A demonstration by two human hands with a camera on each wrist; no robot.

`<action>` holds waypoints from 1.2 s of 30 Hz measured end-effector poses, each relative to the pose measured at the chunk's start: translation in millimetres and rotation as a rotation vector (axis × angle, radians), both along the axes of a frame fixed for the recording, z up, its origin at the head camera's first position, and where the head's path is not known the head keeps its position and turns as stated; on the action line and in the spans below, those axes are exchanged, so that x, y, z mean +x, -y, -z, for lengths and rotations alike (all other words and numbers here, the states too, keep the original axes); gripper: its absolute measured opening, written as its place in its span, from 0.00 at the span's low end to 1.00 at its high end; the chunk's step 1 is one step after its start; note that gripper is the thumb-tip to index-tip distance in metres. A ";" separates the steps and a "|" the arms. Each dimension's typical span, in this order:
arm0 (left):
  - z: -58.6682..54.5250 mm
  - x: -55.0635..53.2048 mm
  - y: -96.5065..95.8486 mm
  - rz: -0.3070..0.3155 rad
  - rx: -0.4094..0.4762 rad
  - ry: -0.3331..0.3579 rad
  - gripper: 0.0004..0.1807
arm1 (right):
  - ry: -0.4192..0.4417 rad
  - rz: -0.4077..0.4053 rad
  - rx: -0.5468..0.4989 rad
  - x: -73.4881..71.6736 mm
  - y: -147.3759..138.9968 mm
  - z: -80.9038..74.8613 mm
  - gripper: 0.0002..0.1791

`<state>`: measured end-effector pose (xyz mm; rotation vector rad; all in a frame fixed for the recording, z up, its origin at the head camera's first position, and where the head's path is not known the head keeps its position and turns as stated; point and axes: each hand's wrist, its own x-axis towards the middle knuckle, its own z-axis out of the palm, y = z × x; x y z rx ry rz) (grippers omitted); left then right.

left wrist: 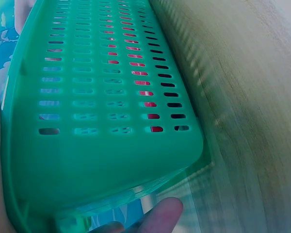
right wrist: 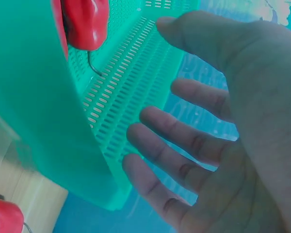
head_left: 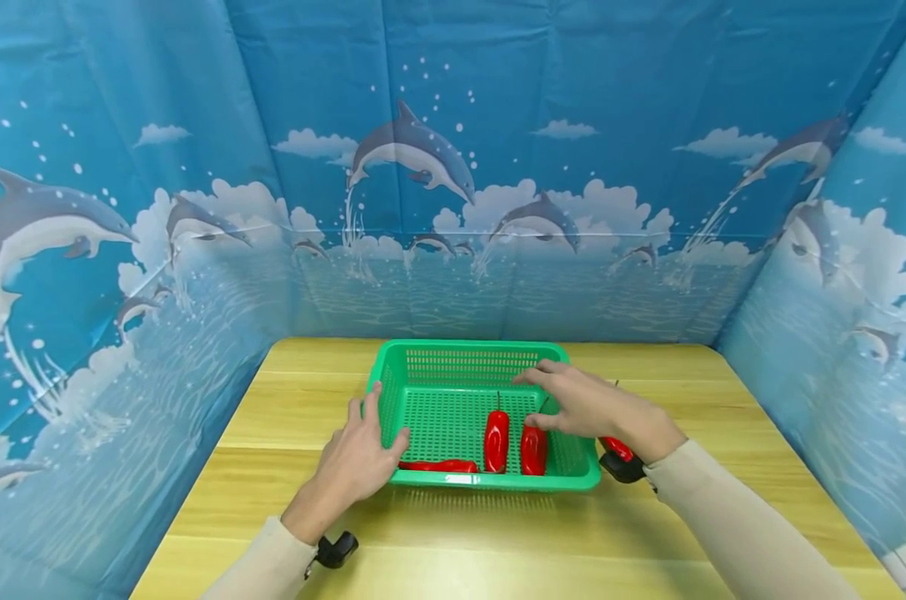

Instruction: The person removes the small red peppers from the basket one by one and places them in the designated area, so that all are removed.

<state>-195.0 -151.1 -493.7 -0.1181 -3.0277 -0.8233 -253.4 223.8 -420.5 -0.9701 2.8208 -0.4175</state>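
A green plastic basket [head_left: 453, 346] with slotted walls stands on the wooden table. Two plump red peppers [head_left: 497, 442] with dark stems lie side by side in its right half, and a slimmer red pepper [head_left: 441, 466] lies along the near wall. My left hand [head_left: 358, 450] straddles the basket's left end, thumb above the rim and fingers outside, loosely extended. Over the right end hovers my right hand [head_left: 583, 404], its fingers [right wrist: 169, 131] spread and holding nothing. It partly covers the rightmost pepper [head_left: 533, 447] in the head view.
Another red pepper [head_left: 618, 448] lies on the table [head_left: 685, 500] right of the basket, partly hidden by my right wrist. A blue curtain [head_left: 498, 292] printed with dolphins surrounds the table at the back and sides. Each wrist wears a black device [head_left: 337, 550].
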 end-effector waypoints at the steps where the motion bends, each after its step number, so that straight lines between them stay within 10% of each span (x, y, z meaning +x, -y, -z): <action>1: 0.3 -0.2 0.1 0.000 0.003 0.000 0.55 | 0.014 -0.002 0.007 -0.3 1.0 0.1 0.34; 36: -1.1 -1.6 0.4 0.000 0.029 -0.002 0.54 | 0.345 -0.054 0.107 -33.3 37.8 15.5 0.39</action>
